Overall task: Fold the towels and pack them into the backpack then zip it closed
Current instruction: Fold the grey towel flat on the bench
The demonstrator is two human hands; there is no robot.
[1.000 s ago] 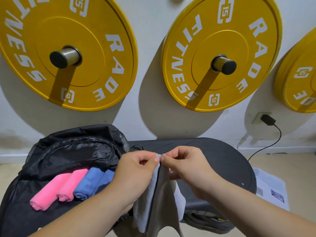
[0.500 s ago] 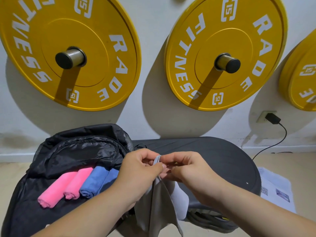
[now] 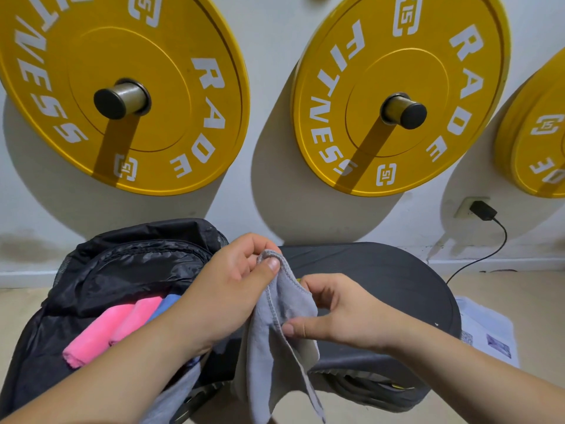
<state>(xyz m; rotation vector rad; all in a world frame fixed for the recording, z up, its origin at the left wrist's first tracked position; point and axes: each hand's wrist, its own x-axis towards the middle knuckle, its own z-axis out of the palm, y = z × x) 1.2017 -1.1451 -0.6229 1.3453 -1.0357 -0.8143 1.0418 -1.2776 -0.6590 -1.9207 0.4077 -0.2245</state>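
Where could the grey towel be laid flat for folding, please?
The black bench pad is bare from the right hand back to the wall. The open backpack is crowded: rolled pink towels, a blue towel, the left hand beside them.

Head-worn view, facing forward-down, close over hands (image 3: pixel 275 304)

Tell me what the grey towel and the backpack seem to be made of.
Grey towel: soft, matte cloth, probably microfibre; it drapes limply and shows a stitched hem. Backpack: thin black synthetic, likely nylon; crinkled, with a slight sheen.
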